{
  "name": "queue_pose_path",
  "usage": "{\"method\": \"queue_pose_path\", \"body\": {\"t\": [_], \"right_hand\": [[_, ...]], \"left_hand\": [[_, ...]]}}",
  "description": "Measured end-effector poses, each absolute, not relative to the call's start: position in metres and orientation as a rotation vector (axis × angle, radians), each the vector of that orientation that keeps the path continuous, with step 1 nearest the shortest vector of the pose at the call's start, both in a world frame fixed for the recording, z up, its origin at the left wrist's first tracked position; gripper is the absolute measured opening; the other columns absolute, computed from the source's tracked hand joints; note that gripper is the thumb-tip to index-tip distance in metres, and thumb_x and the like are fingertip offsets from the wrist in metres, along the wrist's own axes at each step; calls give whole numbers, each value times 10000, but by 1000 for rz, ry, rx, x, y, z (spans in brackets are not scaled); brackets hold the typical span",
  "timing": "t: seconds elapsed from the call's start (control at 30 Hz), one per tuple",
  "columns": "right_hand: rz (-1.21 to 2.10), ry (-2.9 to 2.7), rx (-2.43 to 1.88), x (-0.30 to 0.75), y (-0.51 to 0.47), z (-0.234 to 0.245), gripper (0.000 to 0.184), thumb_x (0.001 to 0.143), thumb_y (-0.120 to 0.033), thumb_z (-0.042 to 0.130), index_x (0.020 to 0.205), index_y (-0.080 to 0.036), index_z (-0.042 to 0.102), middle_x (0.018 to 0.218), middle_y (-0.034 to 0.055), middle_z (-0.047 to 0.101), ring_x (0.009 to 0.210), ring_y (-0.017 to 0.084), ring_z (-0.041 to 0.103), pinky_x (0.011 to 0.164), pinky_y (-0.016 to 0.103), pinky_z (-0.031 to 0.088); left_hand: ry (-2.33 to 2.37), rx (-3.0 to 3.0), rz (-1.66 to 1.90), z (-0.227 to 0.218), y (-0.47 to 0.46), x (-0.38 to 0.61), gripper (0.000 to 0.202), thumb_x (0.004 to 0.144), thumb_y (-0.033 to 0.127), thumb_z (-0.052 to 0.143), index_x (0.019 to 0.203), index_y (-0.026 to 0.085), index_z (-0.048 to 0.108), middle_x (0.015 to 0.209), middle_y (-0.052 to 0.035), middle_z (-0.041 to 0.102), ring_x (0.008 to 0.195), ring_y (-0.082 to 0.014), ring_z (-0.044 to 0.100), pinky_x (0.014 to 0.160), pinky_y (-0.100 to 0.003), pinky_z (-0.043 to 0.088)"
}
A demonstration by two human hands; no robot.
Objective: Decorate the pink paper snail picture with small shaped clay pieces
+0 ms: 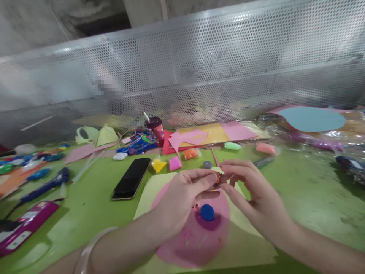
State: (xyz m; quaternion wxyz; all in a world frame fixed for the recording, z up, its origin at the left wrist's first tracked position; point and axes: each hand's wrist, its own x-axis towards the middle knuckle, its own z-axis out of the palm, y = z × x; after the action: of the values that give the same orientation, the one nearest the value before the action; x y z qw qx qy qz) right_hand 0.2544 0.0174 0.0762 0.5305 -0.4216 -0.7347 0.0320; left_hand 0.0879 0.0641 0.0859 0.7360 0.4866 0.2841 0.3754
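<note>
You have soft, fairly dim light, brightest at the upper right, where the perforated silver metal panel [242, 68] glares. White highlights streak the crumpled clear plastic wrap [275, 132] at right; a pale sheen marks the green tabletop [88, 207] lower left. Soft shadow crosses the round pink paper [194, 253] beneath your hands [176, 198]. Fine detail is smeared, the upper left has a pixelated patch, and wide-angle stretching distorts the edges.

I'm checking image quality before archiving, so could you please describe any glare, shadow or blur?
Head view: bright glare on the metal screen; pixelated patch in its left half; shadow across the lower pink circle; small piece between left hand and right hand too blurred to identify.
</note>
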Motion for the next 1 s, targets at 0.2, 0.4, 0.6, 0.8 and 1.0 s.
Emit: {"method": "queue_pose_path", "body": {"t": [0.2,0.4,0.6,0.8,1.0], "right_hand": [[440,-1669,-1281,253,21,76,219,913,-393,549,777,-226,593,622,-11,599,534,142,544,452,238,451],[481,-1707,-1278,251,20,77,155,899,-332,546,828,-250,656,680,-8,683,576,158,608,508,255,482],[294,-1854,-1129,250,16,77,142,917,-210,515,795,-239,581,687,-10,639,580,135,574,498,241,443],[372,-1868,-1104,252,18,80,184,927,-147,466,805,-219,582,674,-15,605,600,118,564,525,218,448],[343,-1768,-1137,258,22,74,198,917,-165,440,813,-220,600,632,-11,613,559,130,578,493,225,461]], "left_hand": [[716,1249,920,85,61,87,78,839,207,685,896,208,737,896,-5,725,853,-127,663,809,-207,519],[737,1464,994,78,57,90,176,890,182,594,1005,255,705,1079,8,701,992,-133,647,889,-233,506],[752,1690,1056,78,62,83,109,867,253,635,960,268,689,1157,-13,628,1160,-182,540,904,-274,474],[782,1870,1044,80,66,77,55,887,248,606,847,215,624,1002,-5,604,999,-157,563,868,-262,424],[866,1551,846,82,66,78,134,886,313,588,841,194,631,790,7,593,769,-148,525,709,-261,387]]}}
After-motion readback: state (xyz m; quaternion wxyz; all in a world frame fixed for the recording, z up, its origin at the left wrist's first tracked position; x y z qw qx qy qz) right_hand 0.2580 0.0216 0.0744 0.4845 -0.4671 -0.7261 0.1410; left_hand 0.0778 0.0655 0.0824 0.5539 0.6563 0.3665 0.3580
